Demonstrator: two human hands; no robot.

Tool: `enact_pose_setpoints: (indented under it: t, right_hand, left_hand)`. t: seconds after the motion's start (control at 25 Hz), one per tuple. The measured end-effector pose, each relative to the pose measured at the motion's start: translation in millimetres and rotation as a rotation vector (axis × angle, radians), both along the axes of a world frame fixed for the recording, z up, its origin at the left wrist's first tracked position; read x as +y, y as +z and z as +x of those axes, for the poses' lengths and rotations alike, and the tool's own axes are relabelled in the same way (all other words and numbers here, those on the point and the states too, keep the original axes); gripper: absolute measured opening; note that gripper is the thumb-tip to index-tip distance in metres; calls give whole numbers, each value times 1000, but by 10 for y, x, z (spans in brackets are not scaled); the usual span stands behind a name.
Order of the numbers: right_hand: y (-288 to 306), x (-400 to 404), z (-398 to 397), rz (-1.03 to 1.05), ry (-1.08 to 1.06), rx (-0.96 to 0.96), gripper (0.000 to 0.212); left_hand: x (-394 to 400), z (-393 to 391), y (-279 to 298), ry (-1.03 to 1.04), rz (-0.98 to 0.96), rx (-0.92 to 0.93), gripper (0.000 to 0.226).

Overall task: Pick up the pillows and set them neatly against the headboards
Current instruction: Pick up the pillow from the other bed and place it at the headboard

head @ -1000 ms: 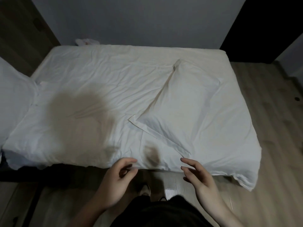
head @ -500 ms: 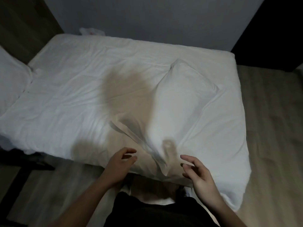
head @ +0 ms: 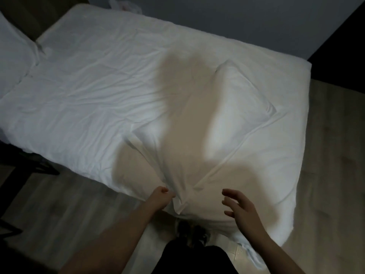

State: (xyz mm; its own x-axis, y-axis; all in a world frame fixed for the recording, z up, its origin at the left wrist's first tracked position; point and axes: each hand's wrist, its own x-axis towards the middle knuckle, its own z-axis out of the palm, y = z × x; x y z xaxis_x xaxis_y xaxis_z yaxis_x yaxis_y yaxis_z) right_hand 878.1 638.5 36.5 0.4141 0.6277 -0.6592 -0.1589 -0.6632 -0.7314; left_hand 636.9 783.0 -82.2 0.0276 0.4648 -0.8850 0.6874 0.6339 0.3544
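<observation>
The left hand (head: 161, 198) pinches the near corner flap of the white pillow (head: 227, 119), its fingers curled into the fabric. The right hand (head: 240, 209) hovers just beside that corner with fingers spread and relaxed, grasping nothing. The pillow lies diagonally on the right half of the bed (head: 88, 95), on a wrinkled white duvet, partly under the person's shadow. A second pillow (head: 13, 62) rests at the far left. No writing or labels are legible.
</observation>
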Motion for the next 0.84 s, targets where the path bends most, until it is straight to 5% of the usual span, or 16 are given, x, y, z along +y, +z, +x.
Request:
enact_pose_setpoints:
  t: [0.16, 0.28, 0.4, 0.56, 0.76, 0.84]
  right_hand:
    - [-491, 25, -77, -89, -13, 3, 20]
    - [-647, -47, -157, -119, 43, -3, 22]
    - [-594, -114, -139, -125, 58, -27, 23]
    - [-306, -171, 71, -111, 145, -169, 30]
    - [-19, -27, 474, 7, 473, -587, 89]
    - [98, 143, 619, 76, 547, -692, 102]
  left_hand:
    - [103, 343, -698, 85, -180, -14, 94]
    - [101, 568, -888, 439, -325, -195, 89]
    - [85, 721, -789, 476, -190, -245, 87]
    - [188, 706, -71, 350, 90, -294, 70]
    - [328, 765, 1229, 359, 167, -462, 47]
    - [188, 781, 1647, 366, 155, -483, 61]
